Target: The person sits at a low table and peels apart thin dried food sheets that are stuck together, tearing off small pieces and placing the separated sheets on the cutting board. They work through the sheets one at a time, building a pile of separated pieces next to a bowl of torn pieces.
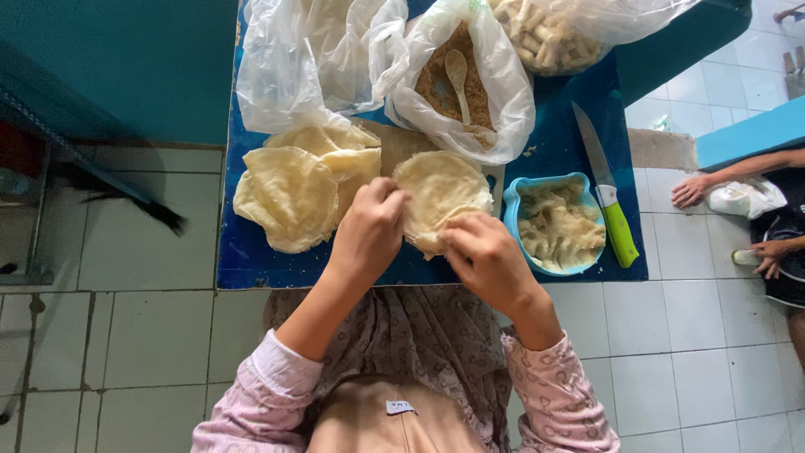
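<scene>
Wrapper lying on bench, near edge being folded: left hand pressing, right hand fingers pinching fold. Stack of wrappers waiting beside; filling bowl holding plenty.

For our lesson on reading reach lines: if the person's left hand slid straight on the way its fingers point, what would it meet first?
The left hand points up and slightly right, resting on the round wrapper. Beyond its edge, it would probably first meet the plastic bag of brown crumbs, though depth is hard to judge.
</scene>
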